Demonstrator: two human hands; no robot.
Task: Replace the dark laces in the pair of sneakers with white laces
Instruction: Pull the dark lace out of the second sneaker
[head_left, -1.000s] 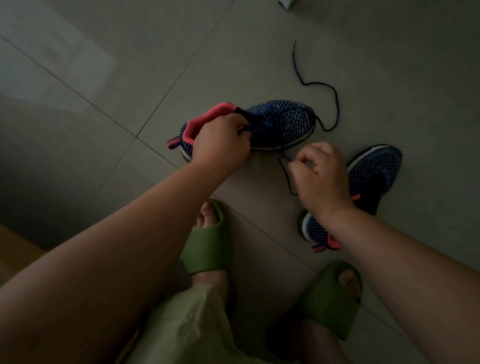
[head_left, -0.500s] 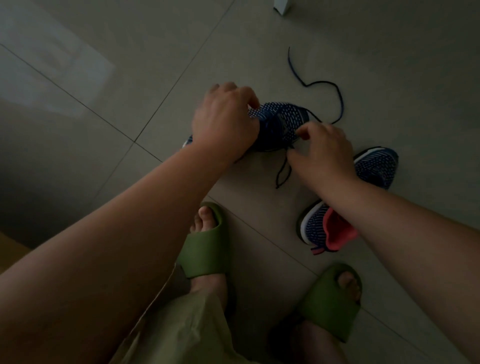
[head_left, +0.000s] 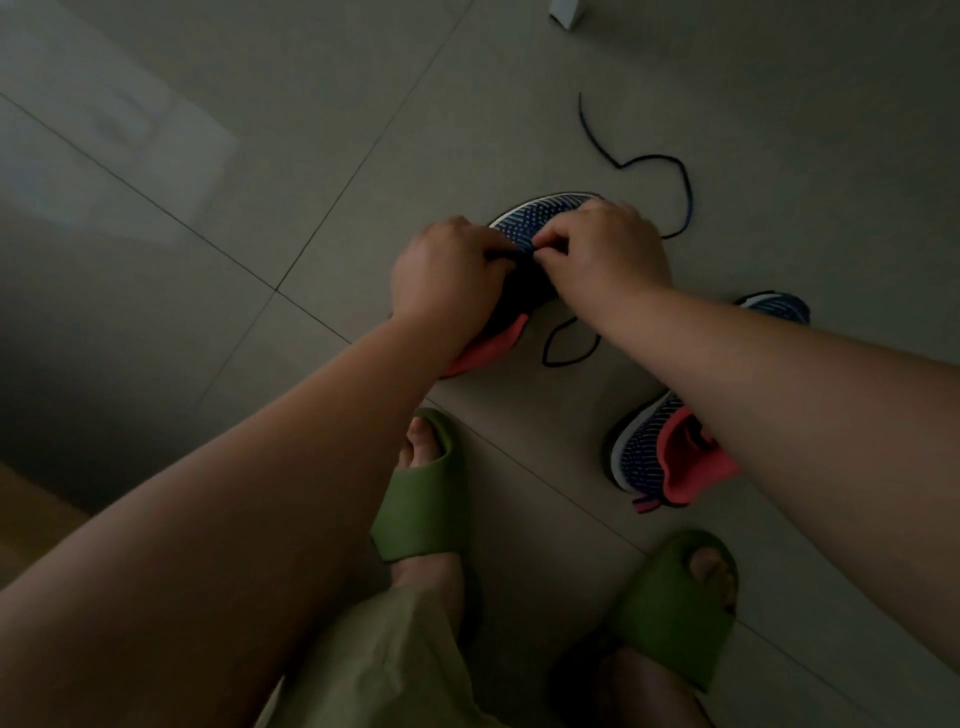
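At frame centre I see the navy knit sneaker with coral lining (head_left: 540, 218), toe toward the upper right, heel lower left. Left hand (head_left: 441, 275) grips its collar; right hand (head_left: 602, 249) pinches the dark lace (head_left: 649, 161), partly pulled free. Second sneaker (head_left: 654, 452) waits lower right; no white laces visible, so most work remains.

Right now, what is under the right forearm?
The second sneaker lies under the right forearm: heel and toe tip show, the middle is covered, so its laces cannot be seen.
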